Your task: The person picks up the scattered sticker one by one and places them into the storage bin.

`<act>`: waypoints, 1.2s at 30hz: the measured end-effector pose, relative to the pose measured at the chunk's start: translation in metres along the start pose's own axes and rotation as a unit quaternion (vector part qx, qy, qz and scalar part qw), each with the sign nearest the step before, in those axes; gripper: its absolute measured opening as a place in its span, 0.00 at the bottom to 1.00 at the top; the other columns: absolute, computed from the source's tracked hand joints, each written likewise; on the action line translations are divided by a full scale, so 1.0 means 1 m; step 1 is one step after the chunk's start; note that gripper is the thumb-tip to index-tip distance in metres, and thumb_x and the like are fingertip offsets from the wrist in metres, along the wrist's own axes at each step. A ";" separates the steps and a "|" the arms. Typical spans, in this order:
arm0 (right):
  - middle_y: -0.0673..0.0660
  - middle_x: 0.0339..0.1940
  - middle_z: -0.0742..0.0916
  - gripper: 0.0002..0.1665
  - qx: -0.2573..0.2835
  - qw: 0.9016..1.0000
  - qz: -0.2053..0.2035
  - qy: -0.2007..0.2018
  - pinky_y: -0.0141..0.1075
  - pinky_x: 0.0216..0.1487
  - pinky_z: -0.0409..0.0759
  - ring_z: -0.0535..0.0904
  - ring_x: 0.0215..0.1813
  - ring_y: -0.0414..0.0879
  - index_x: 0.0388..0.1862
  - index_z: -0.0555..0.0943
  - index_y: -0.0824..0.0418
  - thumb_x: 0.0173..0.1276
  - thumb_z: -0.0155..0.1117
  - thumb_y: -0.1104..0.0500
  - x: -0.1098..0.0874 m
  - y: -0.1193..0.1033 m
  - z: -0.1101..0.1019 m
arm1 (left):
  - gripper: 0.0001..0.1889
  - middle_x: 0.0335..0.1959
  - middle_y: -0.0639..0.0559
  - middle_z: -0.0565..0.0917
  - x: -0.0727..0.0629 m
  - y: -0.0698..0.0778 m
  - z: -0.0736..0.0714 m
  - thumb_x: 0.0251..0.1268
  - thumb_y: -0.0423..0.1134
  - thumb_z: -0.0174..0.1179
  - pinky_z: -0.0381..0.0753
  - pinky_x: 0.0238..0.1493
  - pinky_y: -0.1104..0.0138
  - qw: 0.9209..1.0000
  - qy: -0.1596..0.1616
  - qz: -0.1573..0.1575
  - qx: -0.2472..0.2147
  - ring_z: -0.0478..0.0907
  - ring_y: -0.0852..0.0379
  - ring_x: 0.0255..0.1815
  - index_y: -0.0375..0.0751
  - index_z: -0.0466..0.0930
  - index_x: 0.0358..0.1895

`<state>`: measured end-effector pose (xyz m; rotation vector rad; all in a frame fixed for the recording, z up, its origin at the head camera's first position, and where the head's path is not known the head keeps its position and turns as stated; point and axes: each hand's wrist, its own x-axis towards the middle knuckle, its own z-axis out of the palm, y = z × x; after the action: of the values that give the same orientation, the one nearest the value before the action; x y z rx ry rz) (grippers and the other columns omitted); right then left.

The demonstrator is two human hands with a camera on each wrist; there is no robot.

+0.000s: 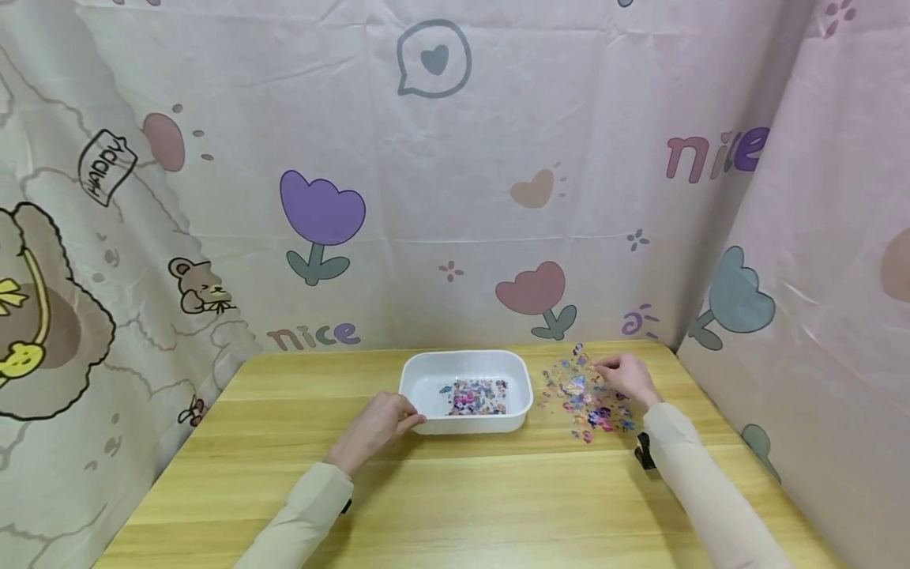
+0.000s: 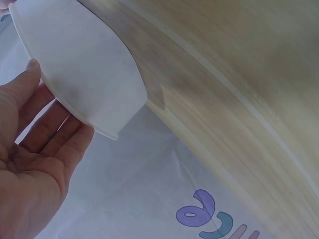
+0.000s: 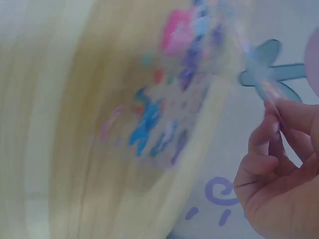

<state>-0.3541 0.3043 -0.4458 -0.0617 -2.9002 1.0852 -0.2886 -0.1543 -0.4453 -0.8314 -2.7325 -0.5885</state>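
Observation:
A white plastic tray (image 1: 465, 425) stands on the table, with small colourful stickers (image 1: 478, 397) inside. My left hand (image 1: 377, 427) holds its near left corner; in the left wrist view the thumb and fingers pinch the tray's rim (image 2: 70, 107). To the right of the tray, clear sheets of colourful stickers (image 1: 600, 417) lie on the wood. Over them, my right hand (image 1: 629, 378) pinches the edge of a thin clear sticker sheet (image 3: 271, 89) between thumb and fingers. The right wrist view is blurred, so the held sheet's print cannot be made out.
The wooden table (image 1: 455, 498) carries the tray and the sheets. A patterned curtain (image 1: 426, 197) hangs behind the table and along both sides. Black wrist straps (image 1: 644, 452) show under the sleeves.

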 end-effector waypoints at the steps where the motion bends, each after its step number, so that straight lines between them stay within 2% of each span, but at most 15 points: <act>1: 0.68 0.53 0.85 0.19 0.004 1.000 0.000 0.002 0.45 0.45 0.80 0.81 0.46 0.54 0.55 0.81 0.67 0.74 0.57 0.55 -0.002 -0.001 -0.001 | 0.07 0.28 0.49 0.89 0.000 0.000 0.000 0.59 0.40 0.68 0.78 0.29 0.74 1.000 0.001 0.000 0.000 0.80 0.63 0.25 0.40 0.89 0.32; 6: 0.66 0.48 0.87 0.18 0.034 0.999 0.008 0.007 0.46 0.45 0.82 0.83 0.44 0.56 0.52 0.82 0.68 0.71 0.61 0.57 -0.007 -0.006 -0.007 | 0.07 0.28 0.49 0.89 0.000 -0.002 0.001 0.59 0.41 0.69 0.78 0.28 0.74 1.000 0.005 0.006 0.005 0.79 0.64 0.25 0.41 0.89 0.31; 11: 0.63 0.41 0.89 0.18 0.060 0.998 0.021 0.009 0.43 0.40 0.82 0.84 0.36 0.49 0.50 0.82 0.68 0.68 0.65 0.56 -0.008 -0.009 -0.012 | 0.07 0.28 0.50 0.89 -0.001 -0.001 0.002 0.59 0.41 0.69 0.78 0.28 0.75 1.000 0.007 0.005 0.000 0.79 0.65 0.25 0.41 0.89 0.32; 14: 0.60 0.39 0.89 0.18 0.075 0.997 0.023 0.015 0.42 0.36 0.80 0.83 0.35 0.45 0.50 0.82 0.67 0.70 0.64 0.55 -0.008 -0.011 -0.014 | 0.07 0.28 0.49 0.89 -0.001 0.000 0.002 0.59 0.41 0.69 0.78 0.28 0.75 1.000 0.006 0.001 -0.004 0.78 0.66 0.24 0.41 0.89 0.32; 20: 0.57 0.37 0.89 0.18 0.093 0.994 0.034 0.047 0.39 0.29 0.76 0.80 0.33 0.47 0.50 0.82 0.65 0.72 0.61 0.52 -0.009 -0.012 -0.014 | 0.07 0.28 0.49 0.89 -0.001 0.000 0.002 0.59 0.41 0.69 0.77 0.28 0.75 1.000 0.008 -0.003 -0.002 0.77 0.66 0.24 0.41 0.89 0.32; 24: 0.56 0.38 0.89 0.22 0.123 0.990 0.043 0.054 0.39 0.31 0.78 0.80 0.33 0.45 0.54 0.81 0.65 0.72 0.61 0.49 -0.009 -0.016 -0.013 | 0.07 0.28 0.48 0.89 0.001 -0.001 0.002 0.59 0.41 0.69 0.77 0.27 0.75 1.000 0.009 -0.002 0.000 0.78 0.65 0.24 0.40 0.89 0.31; 30: 0.50 0.34 0.88 0.24 0.190 0.980 0.049 0.042 0.34 0.33 0.80 0.79 0.31 0.38 0.57 0.78 0.67 0.73 0.60 0.50 -0.012 -0.031 -0.005 | 0.07 0.27 0.50 0.88 -0.001 -0.003 0.002 0.58 0.41 0.69 0.77 0.27 0.76 1.000 0.012 -0.005 0.006 0.77 0.66 0.24 0.41 0.89 0.30; 36: 0.47 0.32 0.88 0.23 0.230 0.972 0.040 0.013 0.31 0.31 0.79 0.82 0.33 0.37 0.57 0.78 0.69 0.73 0.60 0.53 -0.019 -0.040 0.008 | 0.07 0.28 0.50 0.89 -0.002 0.000 0.003 0.59 0.41 0.69 0.78 0.29 0.76 1.000 0.010 -0.005 -0.005 0.79 0.66 0.25 0.41 0.89 0.32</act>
<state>-0.3367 0.2677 -0.4264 -0.1731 -2.5642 1.7216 -0.2871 -0.1542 -0.4492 -0.8095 -2.7202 -0.6102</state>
